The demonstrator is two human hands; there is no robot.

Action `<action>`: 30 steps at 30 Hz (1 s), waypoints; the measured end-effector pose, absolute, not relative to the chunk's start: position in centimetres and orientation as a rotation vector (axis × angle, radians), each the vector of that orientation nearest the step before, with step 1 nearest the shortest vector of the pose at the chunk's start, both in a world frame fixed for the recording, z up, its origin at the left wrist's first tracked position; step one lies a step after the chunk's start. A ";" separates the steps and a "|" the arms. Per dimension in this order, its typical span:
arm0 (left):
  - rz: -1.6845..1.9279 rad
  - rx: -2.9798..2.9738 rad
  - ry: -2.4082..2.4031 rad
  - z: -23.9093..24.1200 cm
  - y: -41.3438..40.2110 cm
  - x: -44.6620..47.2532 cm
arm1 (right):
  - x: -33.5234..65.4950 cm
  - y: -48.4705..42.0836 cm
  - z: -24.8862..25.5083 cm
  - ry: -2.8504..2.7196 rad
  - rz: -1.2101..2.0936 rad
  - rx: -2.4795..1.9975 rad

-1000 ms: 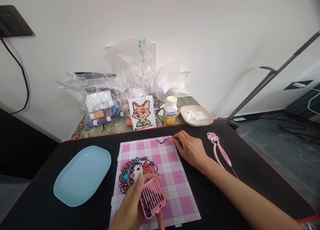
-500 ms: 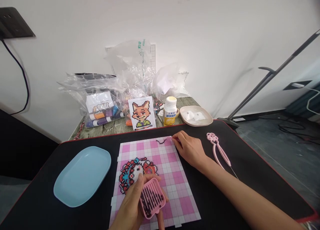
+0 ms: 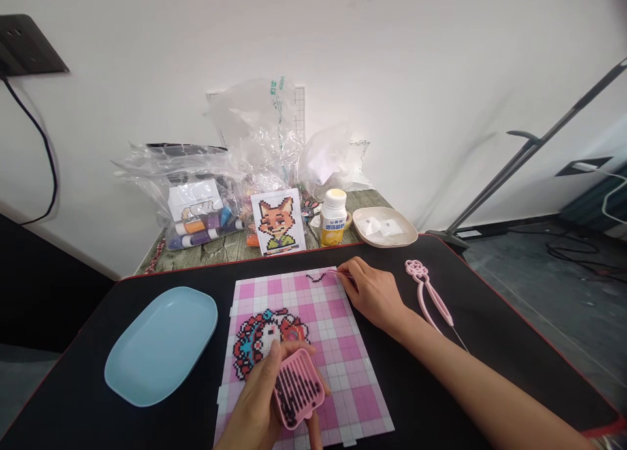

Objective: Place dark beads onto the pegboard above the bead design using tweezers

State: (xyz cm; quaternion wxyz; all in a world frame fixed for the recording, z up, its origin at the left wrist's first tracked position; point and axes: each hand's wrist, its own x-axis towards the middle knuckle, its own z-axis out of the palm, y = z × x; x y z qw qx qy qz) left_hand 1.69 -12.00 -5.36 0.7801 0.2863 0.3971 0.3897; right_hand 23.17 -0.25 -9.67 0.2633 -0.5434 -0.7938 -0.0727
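A pink and white checked pegboard (image 3: 337, 345) lies on the black mat (image 3: 441, 371) before me. A round bead picture in red, blue and white (image 3: 267, 339) covers part of it. My right hand (image 3: 375, 292) pinches a thin pink tool (image 3: 340, 273) at the board's far edge, its tip at a short row of dark beads (image 3: 318, 277). My left hand (image 3: 259, 404) grips a small pink bead tray (image 3: 298, 388) with dark beads in its grooves, held over the board's near part.
A light blue oval dish (image 3: 161, 345) sits left of the board. Pink tweezers (image 3: 428, 293) lie to the right. At the back stand a fox pattern card (image 3: 277, 221), a yellow-labelled bottle (image 3: 334, 218), a beige dish (image 3: 385, 226) and plastic bags of bead tubes (image 3: 196, 195).
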 end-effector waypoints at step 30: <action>0.987 0.608 0.800 -5.6 -11.3 1.3 | 22.0 -2.4 -7.5 -1.982 -0.095 -1.069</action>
